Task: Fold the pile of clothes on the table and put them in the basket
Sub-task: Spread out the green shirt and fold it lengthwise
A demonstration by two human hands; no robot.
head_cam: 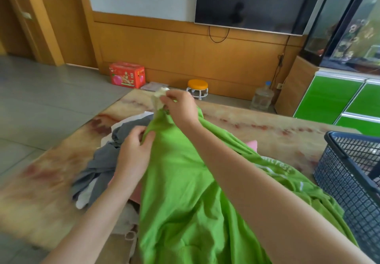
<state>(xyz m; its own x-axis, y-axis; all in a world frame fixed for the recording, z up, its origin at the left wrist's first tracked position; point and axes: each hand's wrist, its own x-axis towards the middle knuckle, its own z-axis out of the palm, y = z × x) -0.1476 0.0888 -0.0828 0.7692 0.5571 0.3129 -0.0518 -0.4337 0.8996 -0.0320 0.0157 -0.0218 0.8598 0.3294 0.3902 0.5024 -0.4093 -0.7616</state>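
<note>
Holding up a green shirt [185, 181] over the middle of the marble-patterned table [51, 181], white lettering showing on its right side. Gripping its bunched top with the right hand [181, 109], fingers curled, and pinching a small cream cloth [158, 98] at the fingertips there. Pinching a lower fold of the same shirt between thumb and fingers of the left hand [133, 146], near the right wrist. Draping from there down past the near table edge, over part of the pile.

Lying left of the shirt, partly under it: a grey garment [102, 160] with white cloth tucked in it, short of the left table edge, bare tabletop around it on that side. Peeking out behind the right forearm: a pink garment [253, 144]. Standing at the right table edge, right against the shirt's hem: a dark blue plastic basket [345, 185], only partly in frame. Open tabletop between pile and far edge.

Beyond the far edge, on the floor by the wall: a red box [127, 75], an orange-topped stool [197, 85], a water bottle [263, 98].
</note>
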